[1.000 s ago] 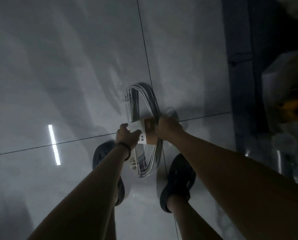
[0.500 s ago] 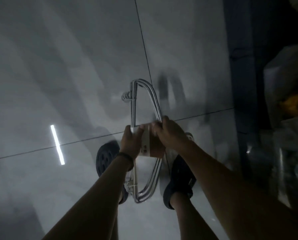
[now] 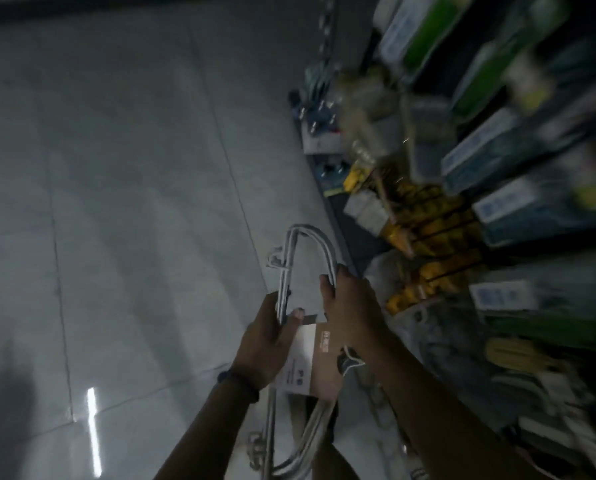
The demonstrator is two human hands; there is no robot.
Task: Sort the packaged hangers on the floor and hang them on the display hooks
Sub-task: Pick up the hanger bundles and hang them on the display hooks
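Low in the middle of the frame, both the left hand point(image 3: 262, 344) and right hand point(image 3: 350, 311) grip a pack of hangers point(image 3: 301, 344) clear of the floor point(image 3: 134, 202), likely carrying it toward the blurred shelves point(image 3: 497, 202) at right.

No legible txt anywhere: frame too dark + motion blur. Brown-and-white card sleeve point(image 3: 319, 368) round the white hanger pack point(image 3: 285, 282), near centre: small orange-red logo block point(image 3: 326, 341) w/ pale chars at its far edge, faint print lines + 2 bolder dark glyphs on the white half, none readable. Blue boxes point(image 3: 532, 209), right side: white label patches w/ bluish square marks, unreadable.
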